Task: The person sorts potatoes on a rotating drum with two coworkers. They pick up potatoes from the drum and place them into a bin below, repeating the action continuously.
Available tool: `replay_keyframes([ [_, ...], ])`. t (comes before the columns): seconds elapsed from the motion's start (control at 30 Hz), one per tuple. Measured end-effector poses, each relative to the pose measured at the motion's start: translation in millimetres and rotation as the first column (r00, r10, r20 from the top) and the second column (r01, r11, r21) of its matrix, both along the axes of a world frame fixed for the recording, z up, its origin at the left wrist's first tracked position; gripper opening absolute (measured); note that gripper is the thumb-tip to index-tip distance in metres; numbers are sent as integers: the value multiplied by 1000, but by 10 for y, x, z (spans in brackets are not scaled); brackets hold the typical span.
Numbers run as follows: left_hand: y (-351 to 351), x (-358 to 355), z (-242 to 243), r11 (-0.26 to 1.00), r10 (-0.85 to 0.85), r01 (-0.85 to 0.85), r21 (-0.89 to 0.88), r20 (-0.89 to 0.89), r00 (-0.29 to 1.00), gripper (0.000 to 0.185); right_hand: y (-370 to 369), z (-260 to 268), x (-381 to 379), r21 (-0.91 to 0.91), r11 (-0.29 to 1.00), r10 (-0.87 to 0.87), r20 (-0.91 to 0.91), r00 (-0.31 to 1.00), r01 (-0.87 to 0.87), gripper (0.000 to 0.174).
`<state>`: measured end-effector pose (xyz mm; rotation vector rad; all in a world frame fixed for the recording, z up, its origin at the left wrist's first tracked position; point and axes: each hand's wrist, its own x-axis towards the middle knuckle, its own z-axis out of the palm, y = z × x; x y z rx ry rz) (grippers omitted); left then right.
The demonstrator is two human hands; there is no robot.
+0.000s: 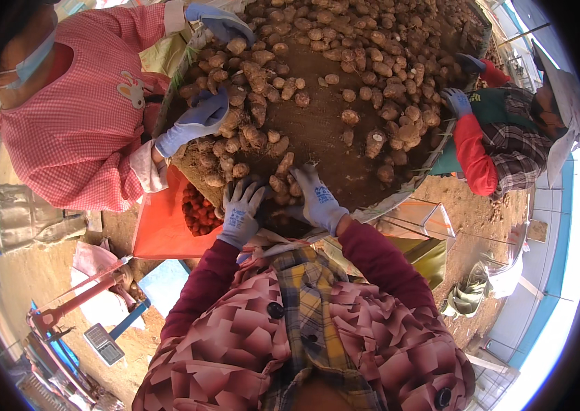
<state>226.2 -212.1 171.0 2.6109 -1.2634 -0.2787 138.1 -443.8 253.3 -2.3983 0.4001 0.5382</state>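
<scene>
Many brown taro corms [372, 67] lie heaped and scattered over a soil-covered sorting table [315, 128]. My left hand [241, 213], in a pale work glove, rests at the near edge with its fingers spread over the surface, to the left of a small cluster of corms [282, 187]. Against the right side of that cluster is my right hand [318, 200], also gloved, its fingertips bent down near the corms. Whether the right hand grips one cannot be told. Dark shadow hides the surface between both hands.
A co-worker in pink checks [79, 118] reaches in from the left; another, with red sleeves [477, 154], stands at the right. A red sheet [166, 226] with an opening full of corms hangs at the near left. A platform scale [166, 285] stands on the ground behind it.
</scene>
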Motion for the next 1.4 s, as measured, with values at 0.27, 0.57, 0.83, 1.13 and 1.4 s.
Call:
replay_keyframes([
  [0.27,1193,216,-290,819,471,-411,-400,59,880,46,795,-111,877,178,929,260,307,915,-324,73],
  [0.57,1186,251,-115,624,595,-552,-553,-120,794,49,-559,382,2741,-300,927,-182,160,970,223,62],
  [0.83,545,1441,104,673,504,-445,-590,-73,861,47,-232,129,2285,-259,966,11,43,999,0,72],
  [1.13,-427,1608,283,902,429,-431,-33,-48,902,81,101,-214,768,-210,957,241,185,953,-201,73],
  [1.4,-14,1308,219,732,262,-477,-486,-445,856,69,-423,-122,780,1,991,-123,430,894,136,74],
])
